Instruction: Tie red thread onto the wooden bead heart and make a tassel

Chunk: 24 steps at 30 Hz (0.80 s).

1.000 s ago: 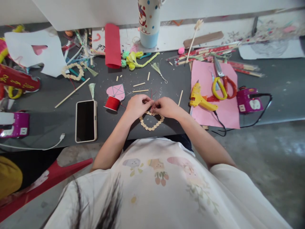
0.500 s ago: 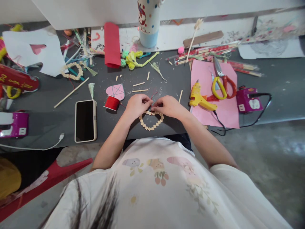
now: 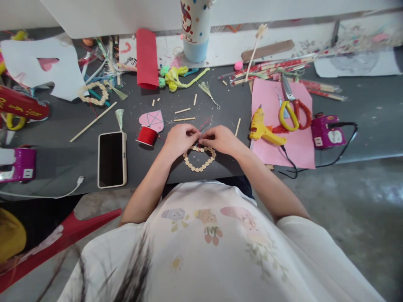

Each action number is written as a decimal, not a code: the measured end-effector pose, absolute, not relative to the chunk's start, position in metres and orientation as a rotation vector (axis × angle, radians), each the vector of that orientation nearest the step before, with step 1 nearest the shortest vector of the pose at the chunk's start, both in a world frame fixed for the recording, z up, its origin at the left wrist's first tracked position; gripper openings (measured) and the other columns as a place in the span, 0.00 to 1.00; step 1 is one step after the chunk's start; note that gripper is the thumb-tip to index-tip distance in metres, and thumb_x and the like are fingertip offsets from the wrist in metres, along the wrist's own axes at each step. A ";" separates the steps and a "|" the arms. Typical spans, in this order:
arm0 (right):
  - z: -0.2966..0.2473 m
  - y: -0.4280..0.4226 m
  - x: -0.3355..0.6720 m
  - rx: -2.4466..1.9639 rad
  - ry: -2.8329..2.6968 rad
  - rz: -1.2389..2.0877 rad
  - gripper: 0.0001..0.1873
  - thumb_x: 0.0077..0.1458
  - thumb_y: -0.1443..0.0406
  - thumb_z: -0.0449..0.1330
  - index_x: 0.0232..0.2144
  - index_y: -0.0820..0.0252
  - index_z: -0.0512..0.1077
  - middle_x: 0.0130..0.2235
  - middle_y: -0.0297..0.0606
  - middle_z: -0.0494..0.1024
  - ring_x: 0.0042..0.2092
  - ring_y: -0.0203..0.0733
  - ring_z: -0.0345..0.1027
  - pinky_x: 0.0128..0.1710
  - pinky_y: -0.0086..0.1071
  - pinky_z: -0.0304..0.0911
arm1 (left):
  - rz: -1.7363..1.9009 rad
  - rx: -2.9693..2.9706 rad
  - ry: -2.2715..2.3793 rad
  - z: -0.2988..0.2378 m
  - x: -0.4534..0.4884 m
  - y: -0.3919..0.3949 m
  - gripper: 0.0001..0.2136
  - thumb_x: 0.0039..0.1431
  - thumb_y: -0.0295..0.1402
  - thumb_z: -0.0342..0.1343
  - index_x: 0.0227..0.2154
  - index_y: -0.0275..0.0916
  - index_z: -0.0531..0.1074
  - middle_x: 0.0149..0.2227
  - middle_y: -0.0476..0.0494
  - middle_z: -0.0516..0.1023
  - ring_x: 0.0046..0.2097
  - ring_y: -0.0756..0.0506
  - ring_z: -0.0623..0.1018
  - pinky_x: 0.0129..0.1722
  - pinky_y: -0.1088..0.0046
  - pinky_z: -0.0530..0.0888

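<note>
My left hand (image 3: 181, 138) and my right hand (image 3: 221, 140) meet at the top of a heart-shaped frame (image 3: 197, 169) made of small pale wooden pieces. Both hands are closed in a pinch on red thread (image 3: 206, 122), whose loose ends stick up beyond the fingertips. Below the fingers the thread reaches the frame's top dip; the fingers hide how it is looped there. A spool of red thread (image 3: 146, 136) lies left of my left hand, a strand running from it toward my wrist. Behind it is a pink paper heart piece (image 3: 152, 120) with drawn lines.
A phone (image 3: 111, 159) lies at left. On pink paper (image 3: 283, 155) at right rest a yellow glue gun (image 3: 262, 129) and scissors (image 3: 292, 109). Short wooden sticks (image 3: 184, 119), a tassel (image 3: 206, 89) and a tumbler (image 3: 195, 33) are farther back. Another wooden heart (image 3: 93, 93) lies left.
The hands stay pinched together over the frame and have hardly moved. Slightly more of the red thread shows above and below the fingertips. The whole view has shifted a little.
</note>
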State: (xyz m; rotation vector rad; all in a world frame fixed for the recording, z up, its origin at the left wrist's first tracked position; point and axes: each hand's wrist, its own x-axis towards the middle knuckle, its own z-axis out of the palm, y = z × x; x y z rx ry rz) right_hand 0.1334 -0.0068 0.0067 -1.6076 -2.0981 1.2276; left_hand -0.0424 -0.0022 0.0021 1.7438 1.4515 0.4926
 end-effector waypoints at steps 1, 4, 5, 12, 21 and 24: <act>0.004 -0.006 0.133 -1.597 -2.089 1.242 0.11 0.52 0.60 0.61 0.28 0.61 0.80 0.25 0.34 0.77 0.27 0.33 0.63 0.29 0.30 0.51 | 0.495 1.741 1.449 0.002 -0.042 -0.002 0.09 0.53 0.35 0.56 0.31 0.37 0.79 0.31 0.45 0.81 0.30 0.49 0.75 0.31 0.73 0.66; -0.001 -0.004 0.131 -1.580 -2.081 1.275 0.11 0.51 0.61 0.61 0.28 0.62 0.80 0.25 0.35 0.77 0.28 0.33 0.64 0.29 0.29 0.51 | 0.498 1.740 1.437 0.001 -0.043 -0.003 0.09 0.53 0.35 0.56 0.30 0.37 0.79 0.30 0.46 0.81 0.31 0.48 0.75 0.31 0.73 0.67; -0.001 -0.004 0.131 -1.577 -2.081 1.282 0.11 0.51 0.61 0.61 0.28 0.62 0.80 0.25 0.35 0.77 0.28 0.33 0.64 0.29 0.29 0.51 | 0.501 1.740 1.436 0.001 -0.043 -0.003 0.09 0.53 0.35 0.56 0.30 0.37 0.79 0.30 0.46 0.81 0.31 0.48 0.76 0.31 0.73 0.67; 0.002 -0.007 0.132 -1.546 -2.122 1.246 0.09 0.48 0.64 0.59 0.27 0.62 0.79 0.26 0.35 0.77 0.27 0.32 0.63 0.28 0.29 0.52 | 0.491 1.750 1.466 0.002 -0.046 -0.004 0.09 0.54 0.35 0.57 0.30 0.37 0.79 0.31 0.45 0.81 0.31 0.48 0.75 0.32 0.73 0.67; -0.006 -0.008 0.132 -1.529 -1.957 1.340 0.08 0.45 0.67 0.58 0.28 0.63 0.77 0.28 0.36 0.78 0.29 0.34 0.66 0.29 0.27 0.56 | 0.475 1.754 1.473 0.007 -0.048 -0.006 0.09 0.55 0.36 0.57 0.30 0.37 0.79 0.30 0.45 0.81 0.31 0.48 0.75 0.32 0.72 0.67; -0.008 -0.007 0.132 -1.505 -1.863 1.384 0.07 0.45 0.67 0.59 0.27 0.63 0.76 0.28 0.36 0.78 0.29 0.34 0.67 0.30 0.27 0.58 | 0.465 1.743 1.488 0.007 -0.048 -0.007 0.09 0.54 0.36 0.57 0.30 0.37 0.79 0.30 0.45 0.81 0.31 0.48 0.75 0.31 0.72 0.67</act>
